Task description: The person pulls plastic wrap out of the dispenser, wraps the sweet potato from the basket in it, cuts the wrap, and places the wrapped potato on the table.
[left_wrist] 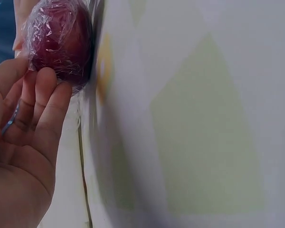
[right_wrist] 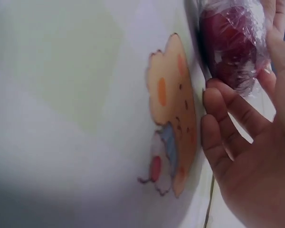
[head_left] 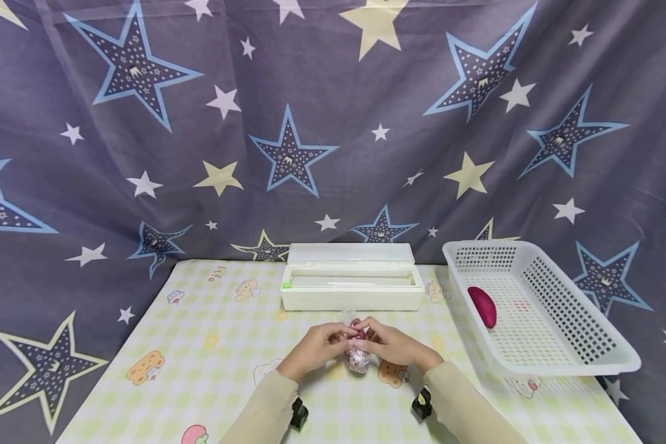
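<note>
A dark red, rounded oblong item (head_left: 358, 359) is wrapped in crinkled clear plastic film, standing out near the middle of the table in the head view. My left hand (head_left: 317, 349) holds it from the left, thumb and fingertips against the film. From the other side my right hand (head_left: 395, 345) grips it with thumb and bent fingers. Close up in the left wrist view, the wrapped red item (left_wrist: 61, 45) shows shiny folds of film. In the right wrist view loose film bunches around the red item (right_wrist: 228, 42) at the fingertips. Its exact kind cannot be told.
Behind the hands stands a white film dispenser box (head_left: 351, 300) with its lid (head_left: 351, 253) raised. To the right is a white perforated plastic basket (head_left: 568, 370) holding an unwrapped magenta oblong item (head_left: 483, 307). A checked cloth (head_left: 161, 327) covers the table; a star-patterned curtain (head_left: 333, 86) hangs behind.
</note>
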`<state>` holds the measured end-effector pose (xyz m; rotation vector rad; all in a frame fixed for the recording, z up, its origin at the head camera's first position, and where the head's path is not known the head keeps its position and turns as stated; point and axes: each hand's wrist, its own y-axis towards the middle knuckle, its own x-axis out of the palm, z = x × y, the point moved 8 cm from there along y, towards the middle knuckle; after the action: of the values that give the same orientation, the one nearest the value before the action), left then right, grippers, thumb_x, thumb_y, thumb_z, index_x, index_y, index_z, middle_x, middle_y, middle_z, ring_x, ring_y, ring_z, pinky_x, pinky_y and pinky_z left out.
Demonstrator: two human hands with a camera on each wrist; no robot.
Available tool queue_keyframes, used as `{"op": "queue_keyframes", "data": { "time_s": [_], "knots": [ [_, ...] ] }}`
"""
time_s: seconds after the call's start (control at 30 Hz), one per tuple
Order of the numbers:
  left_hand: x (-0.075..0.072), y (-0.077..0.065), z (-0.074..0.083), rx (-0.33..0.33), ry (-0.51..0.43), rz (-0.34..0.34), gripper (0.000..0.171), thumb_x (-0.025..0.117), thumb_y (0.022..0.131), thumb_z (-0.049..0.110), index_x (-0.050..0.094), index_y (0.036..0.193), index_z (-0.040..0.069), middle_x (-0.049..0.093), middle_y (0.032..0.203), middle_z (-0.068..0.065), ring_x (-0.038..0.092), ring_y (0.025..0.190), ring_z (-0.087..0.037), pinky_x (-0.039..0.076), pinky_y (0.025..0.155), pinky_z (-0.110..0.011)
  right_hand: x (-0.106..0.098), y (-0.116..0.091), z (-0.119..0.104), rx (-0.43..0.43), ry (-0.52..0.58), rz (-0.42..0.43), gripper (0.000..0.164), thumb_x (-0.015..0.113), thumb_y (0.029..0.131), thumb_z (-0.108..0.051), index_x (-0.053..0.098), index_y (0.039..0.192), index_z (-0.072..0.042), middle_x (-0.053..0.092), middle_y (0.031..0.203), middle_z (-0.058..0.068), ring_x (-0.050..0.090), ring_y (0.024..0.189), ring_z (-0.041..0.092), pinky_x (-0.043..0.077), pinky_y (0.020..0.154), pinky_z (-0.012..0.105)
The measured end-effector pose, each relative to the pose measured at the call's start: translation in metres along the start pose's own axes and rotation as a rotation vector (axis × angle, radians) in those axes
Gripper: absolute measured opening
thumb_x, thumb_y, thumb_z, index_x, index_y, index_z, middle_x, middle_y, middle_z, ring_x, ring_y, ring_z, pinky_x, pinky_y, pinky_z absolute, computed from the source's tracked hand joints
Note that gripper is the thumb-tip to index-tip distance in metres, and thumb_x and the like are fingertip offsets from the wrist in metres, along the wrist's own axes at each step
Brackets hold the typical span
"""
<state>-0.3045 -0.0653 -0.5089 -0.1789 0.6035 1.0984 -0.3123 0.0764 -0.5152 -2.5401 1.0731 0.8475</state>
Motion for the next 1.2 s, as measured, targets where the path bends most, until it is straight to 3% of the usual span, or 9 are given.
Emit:
{"op": "queue_keyframes", "data": {
  "time_s": [0.23, 0.47, 0.63, 0.8, 0.93, 1.1, 1.2],
  "knots": [
    [0.002, 0.005, -0.003, -0.023, -0.018, -0.005, 0.02, 0.068, 0.097, 0.025, 0.074, 0.115, 0.018, 0.067, 0.09, 0.009, 0.062, 0.08, -0.011, 0.055, 0.071, -0.025, -0.003, 0.0, 0.004, -0.007, -0.016, 0.049, 0.023, 0.051, 0.106, -0.034, 0.053, 0.128, -0.027, 0.065, 0.102, -0.003, 0.062, 0.091, 0.013, 0.051, 0.079, 0.034],
    [0.003, 0.006, -0.006, -0.018, -0.053, 0.01, 0.012, 0.064, 0.1, 0.017, 0.073, 0.107, 0.019, 0.068, 0.084, 0.008, 0.067, 0.077, -0.021, 0.056, 0.067, -0.026, -0.006, 0.002, 0.005, -0.002, -0.019, 0.096, 0.019, 0.051, 0.106, -0.033, 0.055, 0.123, -0.027, 0.063, 0.093, -0.007, 0.059, 0.083, 0.014, 0.05, 0.072, 0.032],
    [0.002, 0.004, -0.009, -0.053, -0.041, -0.007, 0.014, 0.061, 0.101, 0.021, 0.073, 0.109, 0.02, 0.068, 0.086, 0.008, 0.067, 0.078, -0.017, 0.056, 0.069, -0.026, -0.004, 0.004, 0.007, 0.01, -0.012, 0.1, 0.017, 0.051, 0.106, -0.033, 0.056, 0.121, -0.027, 0.062, 0.089, -0.006, 0.058, 0.079, 0.013, 0.049, 0.07, 0.031],
    [0.0, 0.003, -0.006, -0.031, -0.017, -0.06, 0.022, 0.073, 0.094, 0.031, 0.073, 0.115, 0.024, 0.067, 0.085, 0.007, 0.062, 0.075, -0.013, 0.052, 0.067, -0.026, -0.004, 0.003, 0.007, 0.034, -0.013, 0.095, 0.018, 0.048, 0.107, -0.036, 0.056, 0.121, -0.029, 0.063, 0.093, -0.008, 0.059, 0.081, 0.014, 0.051, 0.073, 0.033],
    [0.0, 0.002, -0.006, -0.03, -0.027, -0.087, 0.031, 0.08, 0.087, 0.027, 0.073, 0.116, 0.022, 0.065, 0.082, 0.005, 0.059, 0.072, -0.012, 0.051, 0.064, -0.025, -0.003, 0.001, 0.007, 0.037, 0.016, 0.036, 0.026, 0.049, 0.106, -0.041, 0.053, 0.128, -0.029, 0.064, 0.098, -0.005, 0.061, 0.087, 0.016, 0.051, 0.076, 0.035],
    [-0.001, 0.003, -0.009, -0.033, -0.038, -0.078, 0.027, 0.076, 0.091, 0.025, 0.073, 0.117, 0.02, 0.066, 0.082, 0.005, 0.06, 0.072, -0.01, 0.052, 0.062, -0.025, 0.0, -0.005, 0.011, 0.004, 0.097, -0.12, 0.062, 0.073, 0.093, -0.032, 0.041, 0.145, -0.023, 0.059, 0.111, 0.004, 0.057, 0.101, 0.02, 0.05, 0.087, 0.036],
    [0.0, 0.004, -0.011, -0.035, -0.047, -0.073, 0.024, 0.074, 0.093, 0.026, 0.074, 0.116, 0.022, 0.066, 0.083, 0.004, 0.059, 0.071, -0.01, 0.052, 0.061, -0.025, -0.001, -0.009, 0.015, 0.021, 0.131, -0.16, 0.076, 0.08, 0.087, -0.027, 0.037, 0.15, -0.026, 0.057, 0.117, 0.005, 0.055, 0.109, 0.02, 0.046, 0.095, 0.039]
  ]
}}
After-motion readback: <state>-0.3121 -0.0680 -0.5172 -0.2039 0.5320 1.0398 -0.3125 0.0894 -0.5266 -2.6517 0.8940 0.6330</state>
